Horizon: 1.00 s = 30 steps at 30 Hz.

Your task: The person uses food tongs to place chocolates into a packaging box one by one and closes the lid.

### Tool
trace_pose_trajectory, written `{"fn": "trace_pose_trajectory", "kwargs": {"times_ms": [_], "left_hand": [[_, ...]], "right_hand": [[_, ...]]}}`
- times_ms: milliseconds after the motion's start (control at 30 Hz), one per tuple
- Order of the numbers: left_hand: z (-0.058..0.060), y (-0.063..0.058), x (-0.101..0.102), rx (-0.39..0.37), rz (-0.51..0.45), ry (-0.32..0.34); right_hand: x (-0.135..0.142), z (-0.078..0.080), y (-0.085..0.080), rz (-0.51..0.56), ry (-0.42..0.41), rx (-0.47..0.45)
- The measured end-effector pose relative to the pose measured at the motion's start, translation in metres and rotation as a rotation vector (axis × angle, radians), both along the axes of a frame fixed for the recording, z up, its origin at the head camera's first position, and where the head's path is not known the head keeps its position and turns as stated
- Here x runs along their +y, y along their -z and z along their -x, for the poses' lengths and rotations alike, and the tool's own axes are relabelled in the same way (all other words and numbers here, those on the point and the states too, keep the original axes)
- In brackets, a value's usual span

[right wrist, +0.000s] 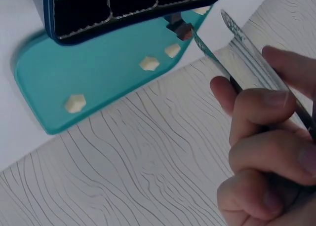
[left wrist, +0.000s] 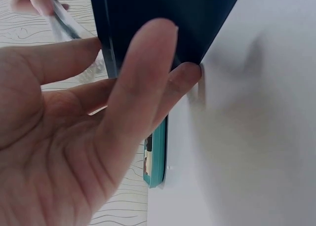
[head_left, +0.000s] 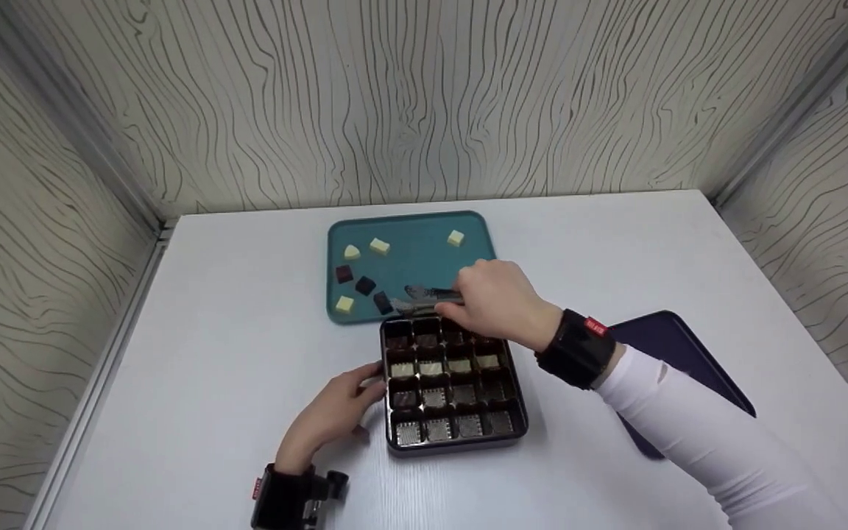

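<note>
My right hand (head_left: 501, 302) grips a pair of metal tongs (head_left: 424, 302) above the far rim of a dark box (head_left: 457, 445). The tong arms stand apart with nothing between their tips, as the right wrist view shows. The tips are over the near edge of a teal tray (head_left: 424, 266), close to a dark chocolate piece (head_left: 383, 302). Inside the box, a divided insert holds reddish-brown pieces in the far row, white pieces (head_left: 459, 365) in the second, and a dark piece (head_left: 405, 400) at the third row's left. My left hand (head_left: 336, 405) touches the box's left side with extended fingers.
White chocolate pieces (head_left: 380, 246) and dark ones (head_left: 344, 274) lie on the teal tray, mostly on its left. A dark purple lid or tray (head_left: 674, 353) rests at the right, partly under my right sleeve. Wood-patterned panels (head_left: 409, 103) enclose the white table (head_left: 232, 294).
</note>
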<state>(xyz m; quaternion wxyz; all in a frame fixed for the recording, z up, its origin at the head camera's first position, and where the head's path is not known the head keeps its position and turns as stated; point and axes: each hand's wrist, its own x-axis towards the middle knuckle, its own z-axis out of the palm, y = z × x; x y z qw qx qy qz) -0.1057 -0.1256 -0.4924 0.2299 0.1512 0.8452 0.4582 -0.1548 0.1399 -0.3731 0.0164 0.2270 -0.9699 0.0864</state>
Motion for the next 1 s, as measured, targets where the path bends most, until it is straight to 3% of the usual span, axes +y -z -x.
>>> {"fn": "trace_pose_trajectory", "kwargs": {"times_ms": [200,400,767,1000], "left_hand": [[0.000,0.000,0.000,-0.025,-0.015,-0.004],[0.000,0.000,-0.001,0.007,0.001,-0.004],[0.000,0.000,0.000,0.002,-0.006,-0.004],[0.000,0.001,0.001,0.010,-0.014,0.001]], "right_hand": [[-0.020,0.024,0.013,-0.032,0.082,-0.062],[-0.044,0.039,0.020,-0.067,0.125,-0.112],[-0.068,0.046,0.030,-0.140,0.152,-0.148],[-0.077,0.044,0.036,-0.160,0.128,-0.104]]}}
